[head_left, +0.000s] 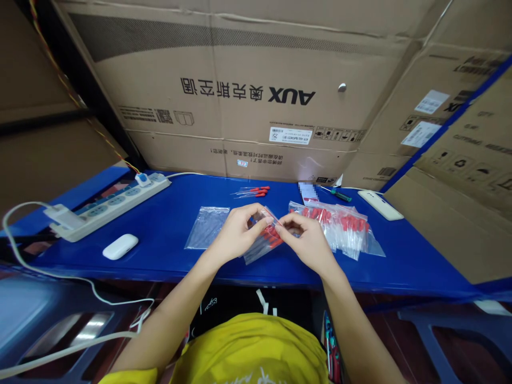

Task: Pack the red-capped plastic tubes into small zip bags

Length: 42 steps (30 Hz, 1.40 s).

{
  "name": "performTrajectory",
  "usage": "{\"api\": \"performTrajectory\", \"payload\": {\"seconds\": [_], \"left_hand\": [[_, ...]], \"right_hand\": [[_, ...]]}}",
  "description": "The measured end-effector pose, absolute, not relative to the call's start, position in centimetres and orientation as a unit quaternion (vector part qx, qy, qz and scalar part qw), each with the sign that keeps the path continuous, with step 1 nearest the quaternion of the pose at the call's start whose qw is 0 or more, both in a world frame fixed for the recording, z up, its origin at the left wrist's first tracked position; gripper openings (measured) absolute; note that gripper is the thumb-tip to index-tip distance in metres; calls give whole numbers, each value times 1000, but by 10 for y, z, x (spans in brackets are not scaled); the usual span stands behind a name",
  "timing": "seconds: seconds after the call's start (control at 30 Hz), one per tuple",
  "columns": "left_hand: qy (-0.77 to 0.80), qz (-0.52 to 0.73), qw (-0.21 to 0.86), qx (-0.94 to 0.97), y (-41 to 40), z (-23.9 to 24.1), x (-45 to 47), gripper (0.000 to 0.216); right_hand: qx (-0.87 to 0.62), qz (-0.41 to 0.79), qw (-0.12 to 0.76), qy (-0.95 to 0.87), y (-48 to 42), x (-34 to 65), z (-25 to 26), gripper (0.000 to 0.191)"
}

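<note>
Between my two hands is a clear zip bag with several red-handled pieces inside. My left hand pinches its top edge from the left, thumb against the seal. On the other side my right hand grips the same edge with thumb and finger. Left of the bag lies a flat clear zip bag. Beyond my hands rest several loose red-handled screwdrivers with thin pale shafts. To the right, filled zip bags with red handles overlap in a pile.
A white power strip with plugs and cables runs along the left side. A white earbud case sits near the front left. At the back right are a green-handled screwdriver and a white phone-like object. Cardboard walls the back.
</note>
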<state>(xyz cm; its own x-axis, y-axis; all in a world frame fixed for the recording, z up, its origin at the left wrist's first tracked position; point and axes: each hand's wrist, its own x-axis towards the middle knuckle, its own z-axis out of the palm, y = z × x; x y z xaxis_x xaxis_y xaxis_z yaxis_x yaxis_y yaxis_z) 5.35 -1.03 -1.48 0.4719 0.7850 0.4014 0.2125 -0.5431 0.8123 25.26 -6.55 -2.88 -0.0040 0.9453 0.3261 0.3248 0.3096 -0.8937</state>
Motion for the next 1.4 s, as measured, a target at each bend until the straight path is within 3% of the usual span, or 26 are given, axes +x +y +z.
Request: {"api": "performTrajectory", "payload": {"seconds": [0.53, 0.93, 1.23, 1.4], "left_hand": [[319, 415, 422, 740, -7, -16, 48, 21], [286, 401, 476, 729, -7, -17, 49, 23], [285, 444, 540, 655, -6, -13, 46, 28], [294, 449, 549, 641, -4, -12, 45, 31]], "right_hand": [[-492, 327, 522, -616, -65, 252, -30, 18], [-487, 251, 510, -663, -69, 252, -25, 15], [-461, 376, 554, -583, -67, 256, -27, 23], [-469, 355, 535, -606, -69, 261, -23, 14]]}}
